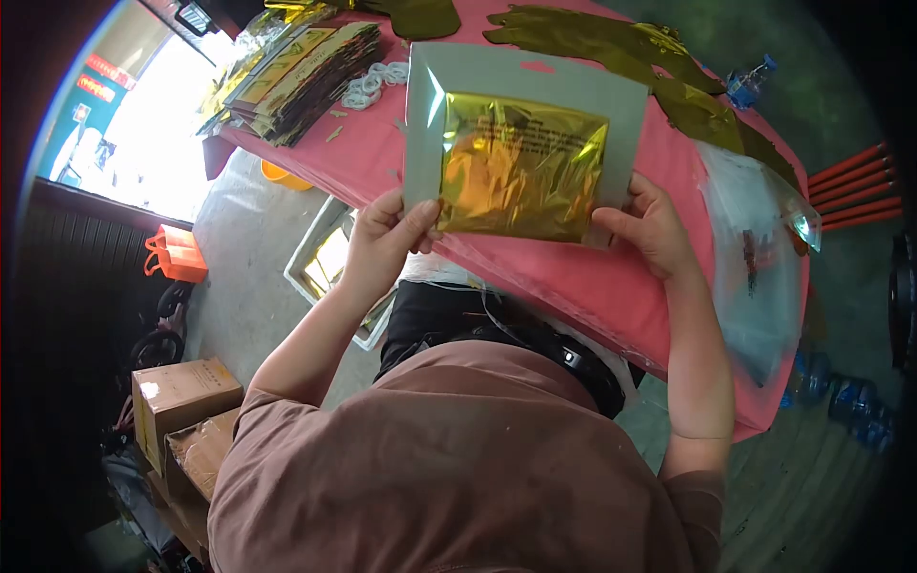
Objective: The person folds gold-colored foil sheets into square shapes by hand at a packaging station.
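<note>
A flat clear-and-grey packet (523,158) with a folded gold foil sheet inside is held up over the pink-covered table. Small dark print shows on its front, and a hang hole is at its top edge. My left hand (396,229) pinches the lower left corner between thumb and fingers. At the lower right corner my right hand (650,224) grips the same packet, thumb in front. Behind it on the table lie flat gold foil pieces (592,46). A stack of packets (296,81) and white rings (374,84) are at the table's upper left.
Clear plastic bags (755,258) lie on the pink table cover (573,286) at the right. A white crate (310,258) stands below the table edge. Cardboard boxes (186,392) and an orange bag (176,254) are on the left. A plastic bottle (750,84) is at the upper right.
</note>
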Motion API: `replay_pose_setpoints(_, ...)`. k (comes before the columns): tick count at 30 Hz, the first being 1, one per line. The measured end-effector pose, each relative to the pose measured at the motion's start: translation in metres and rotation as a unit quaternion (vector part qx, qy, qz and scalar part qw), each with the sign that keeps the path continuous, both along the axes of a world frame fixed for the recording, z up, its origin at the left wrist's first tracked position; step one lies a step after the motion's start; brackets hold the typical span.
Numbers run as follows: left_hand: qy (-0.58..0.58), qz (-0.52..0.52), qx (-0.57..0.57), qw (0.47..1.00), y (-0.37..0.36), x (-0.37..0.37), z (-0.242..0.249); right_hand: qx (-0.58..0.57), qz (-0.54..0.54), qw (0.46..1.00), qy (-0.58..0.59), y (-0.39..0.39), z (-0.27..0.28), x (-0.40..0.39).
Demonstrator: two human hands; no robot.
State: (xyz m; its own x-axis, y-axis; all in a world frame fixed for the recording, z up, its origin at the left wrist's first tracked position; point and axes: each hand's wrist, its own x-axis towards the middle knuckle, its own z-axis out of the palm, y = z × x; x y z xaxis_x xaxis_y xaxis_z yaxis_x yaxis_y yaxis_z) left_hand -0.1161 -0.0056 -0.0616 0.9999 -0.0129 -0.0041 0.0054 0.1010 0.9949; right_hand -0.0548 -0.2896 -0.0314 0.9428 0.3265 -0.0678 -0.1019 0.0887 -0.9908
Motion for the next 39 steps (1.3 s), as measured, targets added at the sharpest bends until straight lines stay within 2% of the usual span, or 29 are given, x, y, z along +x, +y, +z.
replay_pose_setpoints(2, -0.013, -0.020, -0.022, 0.999, -0.002, 0.011, 0.005, -0.047, 0.099, 0.994, 0.026, -0.017, 0.000, 0.009)
replay_pose_setpoints(5, -0.011, -0.036, -0.016, 0.999, -0.009, 0.028, 0.014, -0.014, 0.114, 0.992, 0.055, -0.024, -0.005, 0.016)
replay_pose_setpoints(6, -0.010, -0.059, -0.033, 0.998, -0.010, 0.034, 0.016, -0.013, 0.112, 0.992, 0.050, -0.024, -0.008, 0.016)
replay_pose_setpoints(8, 0.001, -0.059, -0.049, 0.997, -0.014, 0.046, 0.022, 0.038, 0.035, 0.999, -0.001, -0.024, -0.013, 0.018)
replay_pose_setpoints(10, 0.014, -0.061, -0.066, 0.996, -0.019, 0.060, 0.027, 0.040, 0.028, 0.999, -0.005, -0.028, -0.012, 0.022)
replay_pose_setpoints(12, -0.030, -0.049, 0.070, 0.996, -0.022, 0.076, 0.025, 0.042, 0.019, 0.999, -0.008, -0.031, -0.014, 0.026)
replay_pose_setpoints(13, -0.033, -0.054, 0.070, 0.996, -0.025, 0.085, 0.021, 0.040, 0.008, 0.999, -0.015, -0.032, -0.017, 0.028)
replay_pose_setpoints(18, -0.029, -0.097, -0.045, 0.994, -0.040, 0.112, 0.009, 0.026, -0.040, 0.999, -0.026, -0.041, -0.026, 0.036)
replay_pose_setpoints(22, -0.050, -0.123, -0.021, 0.991, -0.038, 0.115, 0.002, 0.020, -0.049, 0.998, -0.021, -0.043, -0.025, 0.036)
replay_pose_setpoints(31, -0.044, -0.133, -0.068, 0.988, -0.044, 0.113, 0.008, 0.019, -0.049, 0.998, -0.035, -0.044, -0.025, 0.037)
replay_pose_setpoints(33, -0.072, -0.101, 0.014, 0.992, -0.050, 0.110, 0.012, 0.016, -0.044, 0.998, -0.038, -0.044, -0.027, 0.037)
replay_pose_setpoints(37, -0.090, -0.102, -0.031, 0.990, -0.054, 0.114, 0.008, 0.015, -0.006, 0.999, -0.040, -0.042, -0.023, 0.034)
replay_pose_setpoints(39, -0.109, -0.098, 0.027, 0.989, -0.048, 0.117, 0.007, 0.017, 0.002, 0.999, -0.036, -0.040, -0.023, 0.033)
